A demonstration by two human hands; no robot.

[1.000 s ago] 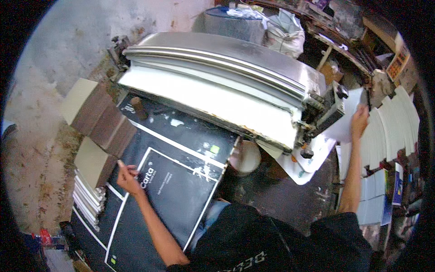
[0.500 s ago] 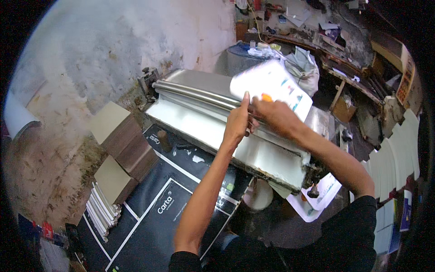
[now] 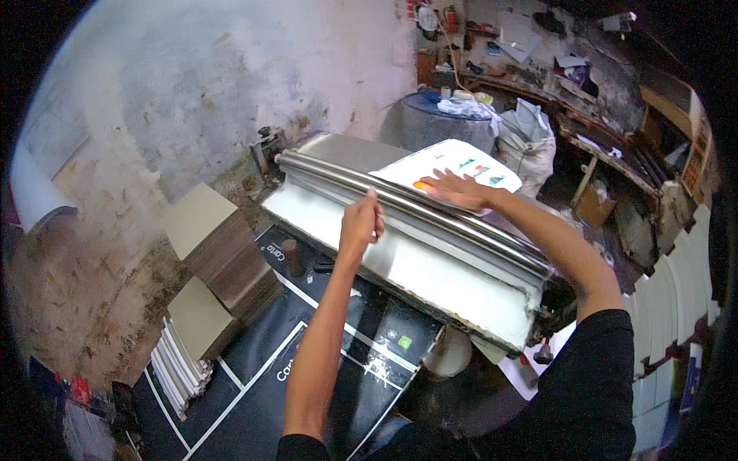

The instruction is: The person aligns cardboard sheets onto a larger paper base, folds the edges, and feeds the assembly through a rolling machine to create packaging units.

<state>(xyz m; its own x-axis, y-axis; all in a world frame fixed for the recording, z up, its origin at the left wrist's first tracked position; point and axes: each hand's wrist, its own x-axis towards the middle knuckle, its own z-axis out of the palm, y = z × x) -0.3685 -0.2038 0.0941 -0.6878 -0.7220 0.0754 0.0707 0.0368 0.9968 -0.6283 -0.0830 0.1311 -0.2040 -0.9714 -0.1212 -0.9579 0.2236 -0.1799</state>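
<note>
A roller machine with a long steel roller (image 3: 453,223) stands before me, and a trough of white, glue-like liquid (image 3: 430,265) runs along its near side. Beyond the roller lies a white sheet (image 3: 415,165) with coloured prints. My right hand (image 3: 461,190) presses flat on this sheet, fingers spread, close to an orange printed spot. Over the near edge of the roller, my left hand (image 3: 360,227) is closed with its fingers curled; whatever it may hold is hidden.
Two stacks of grey-brown boards (image 3: 204,307) and a bundle of white strips (image 3: 178,369) stand left on the black table (image 3: 254,407). A brown cylinder (image 3: 292,257) is near the trough. Behind the machine are a blue-topped drum (image 3: 438,104) and a white sack (image 3: 526,146).
The sheet, raised and tilted before, now lies flat behind the roller. My right hand has opened onto it. My left hand has moved left, away from the right. The view has shifted slightly.
</note>
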